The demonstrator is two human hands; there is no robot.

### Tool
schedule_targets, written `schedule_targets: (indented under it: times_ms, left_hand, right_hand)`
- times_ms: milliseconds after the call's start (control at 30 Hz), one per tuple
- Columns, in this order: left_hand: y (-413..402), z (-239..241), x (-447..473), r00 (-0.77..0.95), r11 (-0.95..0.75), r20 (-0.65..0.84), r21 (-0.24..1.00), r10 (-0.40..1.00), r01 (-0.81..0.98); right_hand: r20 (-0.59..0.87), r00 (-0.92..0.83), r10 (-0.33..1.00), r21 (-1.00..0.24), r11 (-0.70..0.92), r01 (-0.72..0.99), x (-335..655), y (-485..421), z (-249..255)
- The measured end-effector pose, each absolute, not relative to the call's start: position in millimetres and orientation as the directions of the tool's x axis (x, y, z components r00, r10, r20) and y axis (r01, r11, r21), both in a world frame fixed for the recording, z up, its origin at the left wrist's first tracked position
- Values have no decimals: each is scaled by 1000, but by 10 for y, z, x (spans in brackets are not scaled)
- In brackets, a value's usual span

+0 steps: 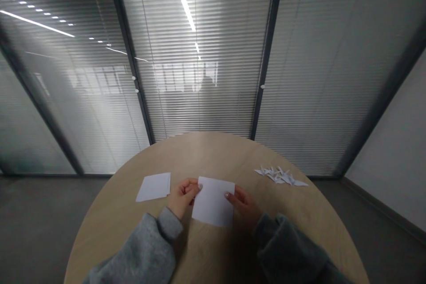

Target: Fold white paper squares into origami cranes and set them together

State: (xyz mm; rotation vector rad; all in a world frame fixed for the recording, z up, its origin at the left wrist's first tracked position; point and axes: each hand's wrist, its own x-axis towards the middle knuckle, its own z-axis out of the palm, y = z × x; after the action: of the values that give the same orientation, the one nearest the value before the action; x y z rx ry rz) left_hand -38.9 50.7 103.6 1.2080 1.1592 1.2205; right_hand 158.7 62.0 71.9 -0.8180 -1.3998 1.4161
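A square white sheet of paper (213, 202) is held just above the round wooden table (206, 155). My left hand (183, 195) pinches its upper left corner with fingers curled. My right hand (241, 204) grips the right edge, thumb on top of the sheet. Both arms wear grey sleeves.
A small stack of white paper sheets (154, 187) lies on the table left of my hands. Several small folded white paper figures (279, 176) lie in a cluster at the right rear. Behind the table stand glass walls with closed blinds and dark frames.
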Motion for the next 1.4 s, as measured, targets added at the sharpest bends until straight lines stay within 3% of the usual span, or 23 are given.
schedule_targets:
  times_ms: [333, 433, 500, 567, 667, 967, 1267, 1400]
  left_hand:
    - [628, 682, -323, 194, 98, -66, 983, 979, -155]
    - [676, 588, -326, 186, 103, -67, 977, 980, -188]
    - [700, 549, -333, 161, 97, -63, 972, 985, -214]
    - [710, 528, -339, 137, 91, -59, 967, 989, -239]
    - [700, 524, -334, 133, 98, -64, 960, 989, -261]
    - [666, 537, -309, 162, 96, -55, 961, 985, -259]
    - [591, 572, -253, 169, 78, -51, 985, 984, -153]
    - [530, 557, -250, 179, -46, 76, 986, 981, -163]
  right_hand:
    - [129, -284, 950, -988, 98, -121, 1561, 821, 598]
    - [197, -235, 952, -980, 194, -37, 1607, 832, 536]
    - [332, -240, 912, -941, 339, -15, 1632, 818, 496]
    - [437, -310, 844, -889, 457, -8, 1640, 797, 456]
    - [453, -415, 789, -861, 509, 28, 1625, 771, 408]
    - [443, -410, 798, -857, 511, 68, 1589, 797, 297]
    - [286, -333, 899, -956, 293, -31, 1591, 766, 447]
    - [273, -244, 931, -962, 264, -70, 1565, 753, 509]
